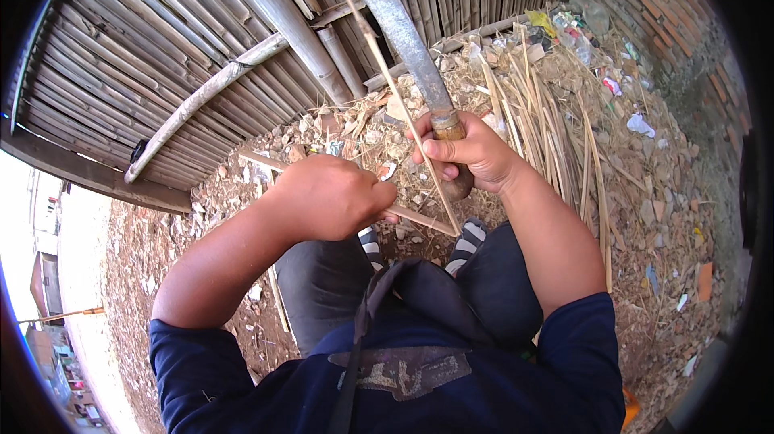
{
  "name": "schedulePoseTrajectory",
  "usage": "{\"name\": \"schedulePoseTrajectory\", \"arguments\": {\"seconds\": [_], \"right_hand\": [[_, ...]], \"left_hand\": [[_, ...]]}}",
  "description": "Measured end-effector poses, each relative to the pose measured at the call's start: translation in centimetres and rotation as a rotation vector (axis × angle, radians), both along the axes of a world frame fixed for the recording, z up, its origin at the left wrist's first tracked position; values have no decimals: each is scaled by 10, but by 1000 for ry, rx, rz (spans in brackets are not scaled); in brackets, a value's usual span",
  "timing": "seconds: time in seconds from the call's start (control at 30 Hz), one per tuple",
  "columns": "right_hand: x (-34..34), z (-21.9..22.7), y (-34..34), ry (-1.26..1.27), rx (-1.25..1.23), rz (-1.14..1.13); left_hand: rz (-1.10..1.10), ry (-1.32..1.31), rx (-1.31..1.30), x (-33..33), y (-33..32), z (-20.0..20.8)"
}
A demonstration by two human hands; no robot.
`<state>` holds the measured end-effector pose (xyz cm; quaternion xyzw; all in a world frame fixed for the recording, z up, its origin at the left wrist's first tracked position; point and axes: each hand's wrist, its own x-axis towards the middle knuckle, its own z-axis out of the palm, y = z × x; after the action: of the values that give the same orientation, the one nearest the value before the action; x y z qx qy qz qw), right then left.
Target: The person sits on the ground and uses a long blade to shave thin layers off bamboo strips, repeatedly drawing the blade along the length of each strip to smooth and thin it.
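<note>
Your right hand (pixel 476 152) grips machete (pixel 399 31) and thin cane (pixel 370 33), your left hand (pixel 334 196) a flat slat (pixel 426 221), seemingly unfinished; heaped strips (pixel 538 132) look already split.

The top edge cuts off the knife (pixel 414 49) and thin stick (pixel 393 86).

Between the left hand (pixel 334 196) and the right hand (pixel 476 150) lies a narrow gap, crossed by a long thin stick (pixel 378 55) and, lower, a flat strip (pixel 427 221). Ahead, the machete (pixel 415 53) and the bamboo wall (pixel 169 55) bar the way; loose strips (pixel 548 132) lie just beyond the right hand. Over the stony ground (pixel 137 273) at left, a hand could pass. Room beneath the left hand is hard to judge.
</note>
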<state>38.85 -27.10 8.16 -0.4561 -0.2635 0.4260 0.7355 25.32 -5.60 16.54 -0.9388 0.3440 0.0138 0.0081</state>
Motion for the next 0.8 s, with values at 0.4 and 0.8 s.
{"name": "schedulePoseTrajectory", "arguments": {"seconds": [0.4, 0.8], "right_hand": [[-7, 3, 0, 11, -58, 111], [-18, 10, 1, -56, -163, 192]], "left_hand": [[80, -585, -351, 0, -5, -18], [141, -482, -288, 7, 9, -28]]}}
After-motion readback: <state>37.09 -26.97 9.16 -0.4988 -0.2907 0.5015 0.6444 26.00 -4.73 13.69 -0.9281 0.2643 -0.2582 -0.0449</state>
